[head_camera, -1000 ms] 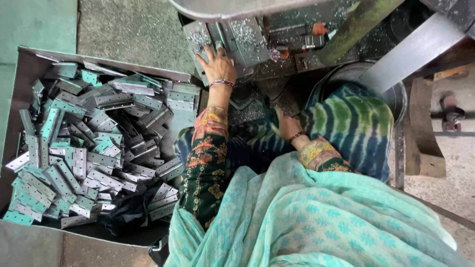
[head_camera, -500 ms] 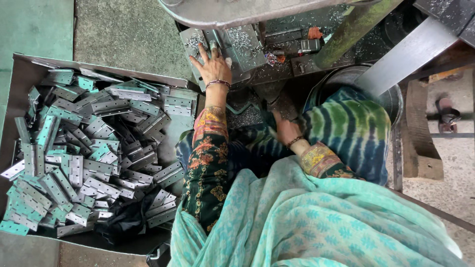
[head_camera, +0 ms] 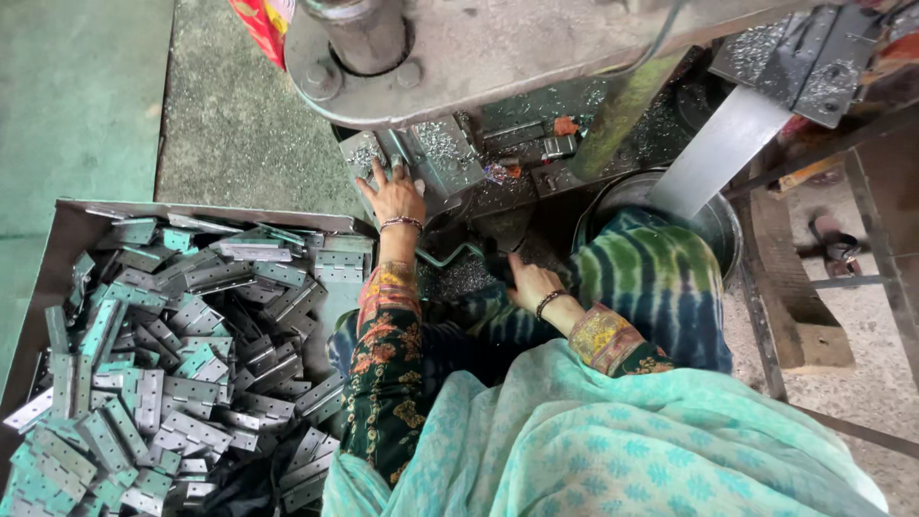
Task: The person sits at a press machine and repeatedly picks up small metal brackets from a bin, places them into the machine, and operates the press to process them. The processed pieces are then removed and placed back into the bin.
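— While the left hand (head_camera: 394,194) lies flat on the grey metal machine bed strewn with shavings (head_camera: 450,153), where is the right hand (head_camera: 529,284)?

— Lower down, near a heap of metal shavings (head_camera: 464,278); whether it grips anything, I cannot tell.

— And the left hand's grip?

— Fingers spread wide, pressing on a small flat metal plate (head_camera: 366,153), closed around nothing.

— The hinges?

— Grey flat metal hinges (head_camera: 182,354) fill the rectangular sheet-metal tray (head_camera: 191,210), beside the left forearm's floral sleeve (head_camera: 383,354).
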